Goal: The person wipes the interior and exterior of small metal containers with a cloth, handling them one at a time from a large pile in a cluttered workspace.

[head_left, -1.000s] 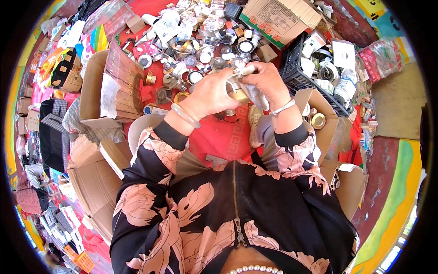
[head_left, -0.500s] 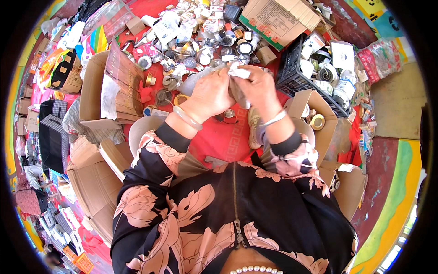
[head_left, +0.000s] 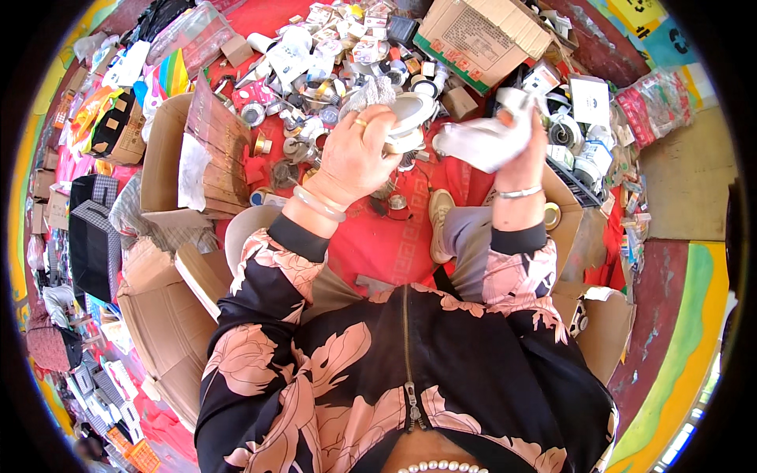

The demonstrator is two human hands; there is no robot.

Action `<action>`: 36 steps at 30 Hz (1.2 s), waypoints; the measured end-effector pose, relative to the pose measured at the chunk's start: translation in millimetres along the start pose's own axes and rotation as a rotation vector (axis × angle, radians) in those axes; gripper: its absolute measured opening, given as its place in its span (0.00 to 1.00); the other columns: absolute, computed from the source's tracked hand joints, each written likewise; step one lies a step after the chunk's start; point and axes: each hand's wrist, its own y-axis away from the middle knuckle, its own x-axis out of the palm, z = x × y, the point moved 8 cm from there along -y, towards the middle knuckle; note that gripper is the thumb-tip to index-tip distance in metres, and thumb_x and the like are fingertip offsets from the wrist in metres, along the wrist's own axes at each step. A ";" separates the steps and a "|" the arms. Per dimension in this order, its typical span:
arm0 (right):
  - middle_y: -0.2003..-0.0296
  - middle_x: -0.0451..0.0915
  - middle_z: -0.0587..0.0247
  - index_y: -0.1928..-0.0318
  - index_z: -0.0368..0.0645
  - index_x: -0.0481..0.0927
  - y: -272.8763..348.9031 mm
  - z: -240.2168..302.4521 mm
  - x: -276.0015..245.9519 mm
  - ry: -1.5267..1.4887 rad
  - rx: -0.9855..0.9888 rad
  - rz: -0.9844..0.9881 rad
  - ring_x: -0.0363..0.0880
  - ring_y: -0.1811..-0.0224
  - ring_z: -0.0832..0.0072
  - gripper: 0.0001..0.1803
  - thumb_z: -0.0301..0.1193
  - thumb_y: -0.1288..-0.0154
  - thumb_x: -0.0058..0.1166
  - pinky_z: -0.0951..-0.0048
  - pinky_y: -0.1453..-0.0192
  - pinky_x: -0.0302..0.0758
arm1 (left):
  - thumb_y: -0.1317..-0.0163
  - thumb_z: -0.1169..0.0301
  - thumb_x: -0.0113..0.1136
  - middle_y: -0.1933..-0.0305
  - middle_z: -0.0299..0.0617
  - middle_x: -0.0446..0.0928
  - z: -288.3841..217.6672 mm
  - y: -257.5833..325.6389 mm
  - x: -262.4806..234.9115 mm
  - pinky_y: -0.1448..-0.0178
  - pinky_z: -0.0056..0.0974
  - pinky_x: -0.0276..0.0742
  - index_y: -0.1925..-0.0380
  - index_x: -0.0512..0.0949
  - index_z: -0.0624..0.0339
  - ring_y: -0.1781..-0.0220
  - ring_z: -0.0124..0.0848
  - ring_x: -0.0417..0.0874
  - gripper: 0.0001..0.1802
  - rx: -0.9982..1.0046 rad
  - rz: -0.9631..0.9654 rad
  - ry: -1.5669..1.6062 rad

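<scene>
My left hand [head_left: 359, 154], with a ring and a pale bangle at its wrist, is closed round a white round light fitting [head_left: 412, 114]. A crumpled grey cloth [head_left: 372, 93] shows beyond its fingertips; whether the fingers grip that too I cannot tell. Off to the right, my right hand [head_left: 527, 150] is closed on a crumpled white plastic bag [head_left: 481, 144], which hangs out toward the left and is slightly blurred. The light fitting and the bag are apart. Beneath and beyond both hands lies a heap of loose lamp parts and small boxes [head_left: 323, 87].
At the right stands a black plastic crate [head_left: 576, 188] filled with light fittings and boxes. A large cardboard box [head_left: 481, 39] sits at the far side. Open cartons [head_left: 165, 158] flank my legs on the left. Red cloth [head_left: 378, 252] covers the floor between my feet.
My hands were together over a wrapped item. Now the right hand has moved right with the white bag, and the white light fitting is exposed in my left hand.
</scene>
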 end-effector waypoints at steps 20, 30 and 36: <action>0.59 0.82 0.61 0.51 0.33 0.77 16.5 -29.2 34.3 0.282 0.230 0.270 0.81 0.58 0.76 0.15 0.27 0.36 0.55 0.76 0.50 0.77 | 0.56 0.41 0.71 0.38 0.45 0.64 60.4 18.1 34.5 0.30 0.43 0.61 0.37 0.59 0.62 0.36 0.39 0.66 0.54 -0.788 -0.162 1.396; 0.63 0.81 0.65 0.56 0.31 0.78 30.7 -67.1 52.3 0.688 0.128 0.515 0.77 0.60 0.81 0.15 0.32 0.33 0.54 0.78 0.56 0.73 | 0.43 0.30 0.44 0.34 0.43 0.67 17.3 16.3 70.2 0.30 0.48 0.63 0.36 0.65 0.53 0.33 0.41 0.68 0.46 -1.109 -0.104 2.044; 0.60 0.83 0.56 0.52 0.36 0.79 28.9 -34.9 58.9 1.115 -0.129 0.361 0.80 0.59 0.74 0.14 0.23 0.38 0.50 0.73 0.52 0.75 | 0.35 0.38 0.39 0.39 0.46 0.71 38.0 25.6 69.8 0.34 0.50 0.68 0.39 0.67 0.55 0.38 0.42 0.73 0.37 -1.117 -0.258 2.084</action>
